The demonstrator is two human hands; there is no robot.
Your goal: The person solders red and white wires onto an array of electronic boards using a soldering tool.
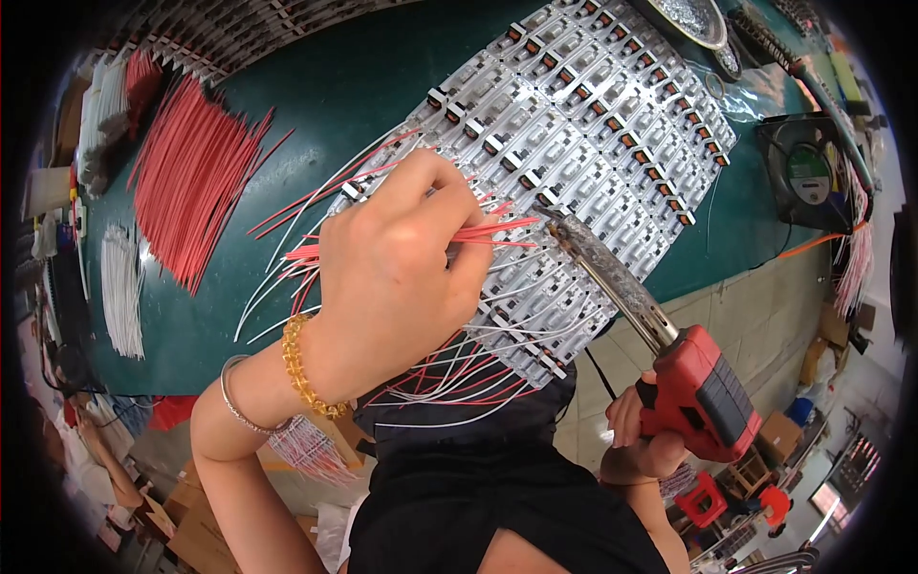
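Note:
My left hand (392, 258) is closed around a small bundle of red wires (502, 228), whose ends stick out past the fingers toward the right. Beneath it lies a large panel of small grey circuit modules (612, 124), set in slanted rows. White wires (535, 325) and red ones hang off the panel's near edge. In my right hand (643, 438) is a red and black soldering gun (698, 392), gripped by its handle. The gun's worn metal tip points up and left, close to the wire ends over the panel; whether they touch I cannot tell.
On the green table mat (316, 105), a thick pile of red wires (191, 182) lies left, beside a white wire bundle (121, 292). A black fan (811, 172) stands at the right edge. A metal dish (693, 19) sits at the back. A red stool (703, 499) is behind, lower right.

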